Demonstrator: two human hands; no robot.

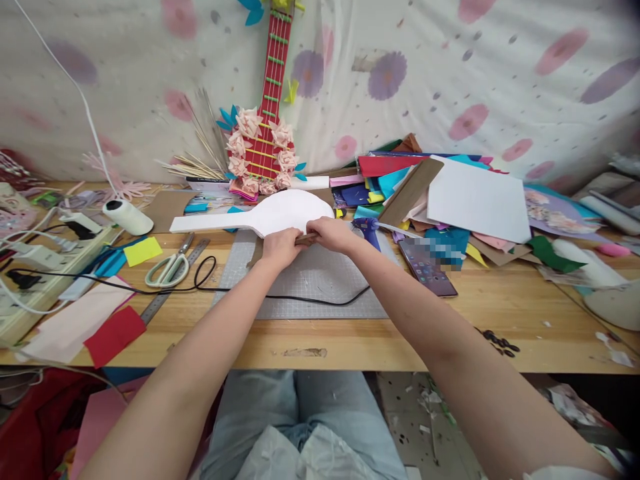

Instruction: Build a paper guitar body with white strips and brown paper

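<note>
the left hand point(283, 247) and the right hand point(331, 235) are close together near the middle of the desk point(493, 293). the fingers of both hands are pinched around a brown card strip point(309, 238), which is over the back part of a gray mat point(325, 275). just behind the hands is a flat white shape point(293, 208) with a round end and a long handle that points left. i cannot tell if the strip touches it, because the hands hide that spot.

here is what could go wrong. if the fingers press too hard in one place, the strip could get a sharp fold or rip. if the hands push back, they could bump the white shape and make it slide. a black cord point(315, 300) lies across the mat under the arms, so an arm could catch it and drag it. a blue glue gun point(369, 232) sits just beside the right hand. i cannot tell if it is hot, but if it is, a careless move could burn the skin. a swing to the right could also knock the phone point(427, 267).
</note>
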